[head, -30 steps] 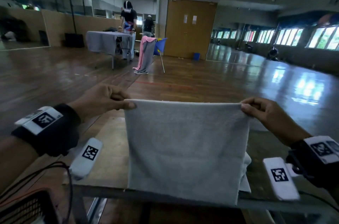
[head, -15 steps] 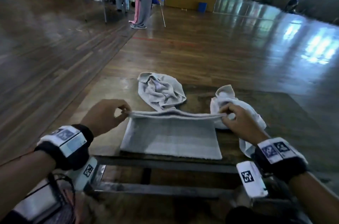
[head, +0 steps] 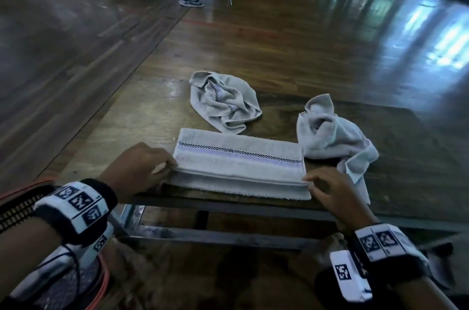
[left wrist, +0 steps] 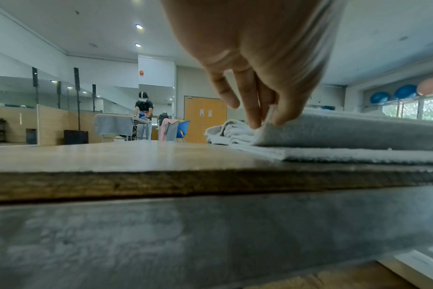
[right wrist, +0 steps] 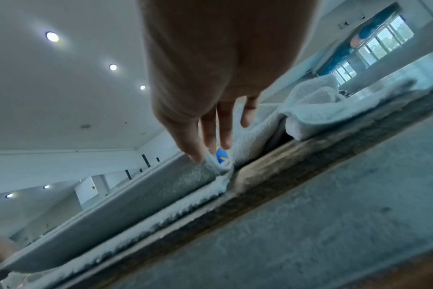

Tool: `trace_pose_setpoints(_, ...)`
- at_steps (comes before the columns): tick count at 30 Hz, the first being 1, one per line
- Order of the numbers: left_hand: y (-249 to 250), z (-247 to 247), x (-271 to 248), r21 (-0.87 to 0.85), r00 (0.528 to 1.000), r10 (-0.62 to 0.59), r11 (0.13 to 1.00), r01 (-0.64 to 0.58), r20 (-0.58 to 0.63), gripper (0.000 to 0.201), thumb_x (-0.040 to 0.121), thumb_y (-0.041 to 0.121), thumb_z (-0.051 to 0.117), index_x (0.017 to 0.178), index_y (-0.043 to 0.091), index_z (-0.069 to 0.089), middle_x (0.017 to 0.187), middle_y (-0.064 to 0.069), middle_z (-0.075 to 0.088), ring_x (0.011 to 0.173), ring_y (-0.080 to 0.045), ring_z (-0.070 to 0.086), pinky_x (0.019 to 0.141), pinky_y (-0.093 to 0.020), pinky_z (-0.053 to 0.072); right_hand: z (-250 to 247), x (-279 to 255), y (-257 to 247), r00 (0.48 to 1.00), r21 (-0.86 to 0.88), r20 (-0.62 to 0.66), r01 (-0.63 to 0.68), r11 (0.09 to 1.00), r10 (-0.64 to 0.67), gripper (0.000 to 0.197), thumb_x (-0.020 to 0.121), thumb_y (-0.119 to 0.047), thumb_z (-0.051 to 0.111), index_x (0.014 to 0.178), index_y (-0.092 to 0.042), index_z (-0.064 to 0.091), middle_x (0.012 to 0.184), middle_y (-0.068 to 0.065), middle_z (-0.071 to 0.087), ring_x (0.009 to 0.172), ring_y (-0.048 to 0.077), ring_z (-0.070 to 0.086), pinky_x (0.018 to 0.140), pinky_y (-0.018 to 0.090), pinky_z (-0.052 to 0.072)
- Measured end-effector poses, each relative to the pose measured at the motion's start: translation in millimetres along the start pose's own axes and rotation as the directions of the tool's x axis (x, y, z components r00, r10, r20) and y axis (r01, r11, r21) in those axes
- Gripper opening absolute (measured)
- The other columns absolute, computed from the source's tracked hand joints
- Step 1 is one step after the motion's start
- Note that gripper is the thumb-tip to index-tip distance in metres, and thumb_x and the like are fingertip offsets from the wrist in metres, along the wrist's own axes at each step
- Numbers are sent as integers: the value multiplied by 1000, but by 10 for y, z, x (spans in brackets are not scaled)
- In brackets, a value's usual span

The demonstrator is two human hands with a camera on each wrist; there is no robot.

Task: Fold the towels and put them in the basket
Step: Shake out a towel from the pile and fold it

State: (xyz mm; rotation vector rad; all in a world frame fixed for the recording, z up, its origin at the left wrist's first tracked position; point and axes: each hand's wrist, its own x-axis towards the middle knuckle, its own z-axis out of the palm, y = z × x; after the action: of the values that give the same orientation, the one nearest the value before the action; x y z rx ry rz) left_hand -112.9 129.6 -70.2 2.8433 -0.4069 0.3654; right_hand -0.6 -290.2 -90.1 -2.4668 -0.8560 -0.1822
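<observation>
While both hands work at the counter's (head: 132, 116) near edge:
Folded towel (head: 239, 161): flat, between the hands.
Left hand (head: 137, 170): at the towel's 9 o'clock end, pinching the upper layer's corner.
Right hand (head: 335, 192): at 3 o'clock, pinching the other corner.
Crumpled towels: 12 o'clock (head: 224, 101) and 2 o'clock (head: 332, 134).

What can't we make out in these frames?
- Basket: head view, only a dark mesh corner shows at the left edge, behind the left wrist; contents unseen.
- Right hand grip on the folded towel: the wrist view is motion-blurred.
- Layer count of the folded towel: stacked edges merge in every view.
- Crumpled towel: the table edge hides its hanging end.
</observation>
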Motion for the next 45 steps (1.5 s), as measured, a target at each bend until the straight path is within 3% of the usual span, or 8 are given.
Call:
trace_pose_setpoints(7,21,55,-159,50,996,93,994,-94,12,16,70,14,78,83,21,72,86,7,73,65,-13,66,72,-22,41,12,-96,-128,996,-82,79,51,995,-45,20,74,-7,75,90,-18,71,95,-3,69,92,18,65,80,48,51)
trace_pose_setpoints(14,51,-50,-192,-33,999,31,999,-31,12,27,82,36,49,89,23,71,92,11,72,71,-7,65,71,-22,41,-90,-40,-194,999,-219,31,49,975,-43,24,72,-8,74,90,-22,70,93,-5,68,88,19,63,76,43,48)
trace_pose_setpoints(23,3,70,-303,-53,989,107,993,-101,106,36,75,48,53,100,25,66,98,10,66,80,-8,60,74,-16,41,7,-305,-104,979,-265,191,117,957,-67,57,74,-35,75,125,-17,57,120,-3,59,108,13,57,90,35,47)
trace_pose_setpoints(28,22,61,-365,-103,980,182,979,-173,81,29,82,32,50,97,19,71,93,3,69,79,-15,67,67,-24,55,75,-380,-181,987,-283,67,162,945,-149,42,70,-12,80,109,-12,65,105,1,66,93,19,65,77,35,53)
trace_pose_setpoints(33,113,-49,-392,-290,994,96,951,-106,-49,30,81,42,59,91,16,71,85,9,67,72,-4,63,63,-19,52,-67,-347,-302,991,0,-52,123,992,-123,28,73,3,73,96,-9,67,94,3,66,89,18,63,77,35,53)
trace_pose_setpoints(36,179,-196,-349,-445,991,-78,895,21,-109,26,75,46,67,86,22,69,80,13,67,73,-3,62,66,-14,49,-268,-284,-402,989,347,-86,-83,934,120,23,81,2,64,94,-17,65,91,-1,66,88,13,62,78,28,52)
trace_pose_setpoints(41,201,-484,-283,-750,960,-279,639,170,-19,5,81,28,68,80,23,66,83,3,68,72,-4,63,62,-10,48,-528,-171,-523,954,679,-132,-112,726,270,23,88,-3,56,91,-22,69,89,-1,71,80,6,63,66,13,51)
trace_pose_setpoints(45,142,-524,-197,-713,939,-330,635,297,97,8,85,20,63,85,20,70,89,5,71,78,0,64,66,-5,46,-504,31,-511,950,661,13,-242,711,311,22,89,-6,56,86,-21,71,87,-6,72,81,1,64,67,9,50)
